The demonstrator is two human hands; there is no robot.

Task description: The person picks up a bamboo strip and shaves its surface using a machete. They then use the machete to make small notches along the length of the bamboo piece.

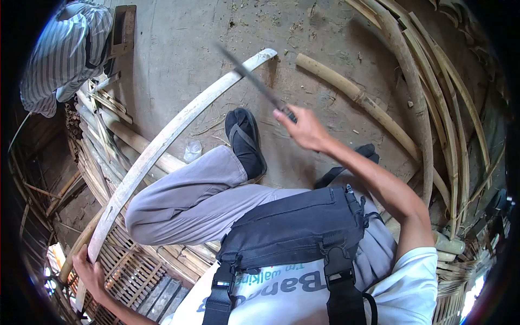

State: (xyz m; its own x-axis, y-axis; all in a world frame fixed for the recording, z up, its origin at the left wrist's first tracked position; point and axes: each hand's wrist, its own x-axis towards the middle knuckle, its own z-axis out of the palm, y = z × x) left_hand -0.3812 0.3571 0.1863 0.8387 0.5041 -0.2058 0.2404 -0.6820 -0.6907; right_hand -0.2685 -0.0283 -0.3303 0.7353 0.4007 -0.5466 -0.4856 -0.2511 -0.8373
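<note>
Apparently for steadiness, the left hand point(89, 271) at 8 o'clock wraps its fingers round the near end of the strip point(162, 142), which slants past the knee point(157, 208) toward 12 o'clock, while the right hand point(303, 129) clenches a raised blade point(250, 76).

A dusty concrete floor point(179, 49) carries everything. At its top-left corner, a person in a striped shirt point(59, 54) bends beside a dark wooden frame point(123, 30). A round bamboo pole point(352, 92) lies toward the upper right, near a bundle of curved bamboo strips point(433, 108) along the right edge. Stacked bamboo lengths point(103, 141) line the left edge, with a small clear plastic cup point(192, 150) just beside them. A slatted bamboo panel point(130, 271) lies at the bottom left.
</note>
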